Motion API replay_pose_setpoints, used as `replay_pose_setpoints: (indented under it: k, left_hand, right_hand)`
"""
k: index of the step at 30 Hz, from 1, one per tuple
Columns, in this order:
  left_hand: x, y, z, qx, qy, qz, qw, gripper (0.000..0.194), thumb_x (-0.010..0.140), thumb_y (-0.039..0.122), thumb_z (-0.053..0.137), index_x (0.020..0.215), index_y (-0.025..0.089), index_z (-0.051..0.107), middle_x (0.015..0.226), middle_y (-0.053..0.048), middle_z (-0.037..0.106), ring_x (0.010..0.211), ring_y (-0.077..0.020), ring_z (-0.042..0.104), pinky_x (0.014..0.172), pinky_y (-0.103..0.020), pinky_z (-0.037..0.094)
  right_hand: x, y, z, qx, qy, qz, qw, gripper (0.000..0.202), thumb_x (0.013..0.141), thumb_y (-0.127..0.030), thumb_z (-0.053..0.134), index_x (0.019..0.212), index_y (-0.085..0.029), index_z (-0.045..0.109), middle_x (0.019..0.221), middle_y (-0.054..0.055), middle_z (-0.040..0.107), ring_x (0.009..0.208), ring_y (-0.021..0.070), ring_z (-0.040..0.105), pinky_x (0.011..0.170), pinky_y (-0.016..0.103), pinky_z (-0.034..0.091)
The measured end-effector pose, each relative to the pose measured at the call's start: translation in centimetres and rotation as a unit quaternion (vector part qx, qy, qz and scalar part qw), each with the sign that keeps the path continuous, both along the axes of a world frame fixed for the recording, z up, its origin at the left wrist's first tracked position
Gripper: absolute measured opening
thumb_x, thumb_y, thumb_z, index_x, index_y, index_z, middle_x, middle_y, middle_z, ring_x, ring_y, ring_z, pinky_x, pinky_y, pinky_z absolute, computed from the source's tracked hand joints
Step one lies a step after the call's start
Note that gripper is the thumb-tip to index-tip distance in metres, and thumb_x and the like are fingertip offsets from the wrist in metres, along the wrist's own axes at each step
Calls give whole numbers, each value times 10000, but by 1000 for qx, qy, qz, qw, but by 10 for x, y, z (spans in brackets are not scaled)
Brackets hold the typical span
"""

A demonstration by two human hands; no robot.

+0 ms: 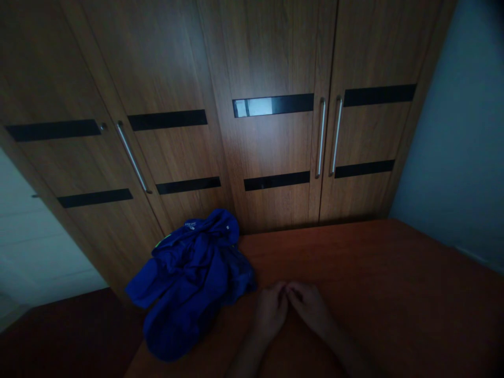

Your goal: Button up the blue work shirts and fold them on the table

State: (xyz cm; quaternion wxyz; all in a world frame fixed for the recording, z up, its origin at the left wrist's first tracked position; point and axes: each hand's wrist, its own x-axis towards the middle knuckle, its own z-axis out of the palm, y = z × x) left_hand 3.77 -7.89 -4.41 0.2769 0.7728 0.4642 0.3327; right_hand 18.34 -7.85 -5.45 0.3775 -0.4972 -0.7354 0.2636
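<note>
My left hand (pixel 271 305) and my right hand (pixel 309 304) meet at the fingertips above the wooden table (pixel 354 262). Both have their fingers curled in, and nothing shows between them. Just left of my left hand lies a crumpled blue garment (pixel 200 283), bunched in a heap with small white print near its top and a thin bright green edge. Part of it hangs over the table's left edge. Neither hand is holding the garment; it is close to my left hand, though the dim light hides whether they touch.
A wooden wardrobe (pixel 271 142) with metal handles and dark strips stands against the table's far edge. To the right is a pale wall (pixel 457 157). A white door or panel (pixel 39 241) and dark floor (pixel 74 336) are at the left.
</note>
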Motion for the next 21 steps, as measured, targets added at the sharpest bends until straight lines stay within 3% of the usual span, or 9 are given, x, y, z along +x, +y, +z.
replay_pose_setpoints:
  k: [21]
  left_hand:
    - [-2, -1, 5, 6, 8, -14, 1000, 346, 856, 133, 418, 1089, 210, 662, 1045, -62, 708, 937, -191, 648, 831, -272, 472]
  right_hand:
    - [0, 3, -3, 3, 17, -1, 1000, 280, 884, -227, 417, 786, -197, 677, 802, 36, 709, 745, 161, 641, 713, 259, 459]
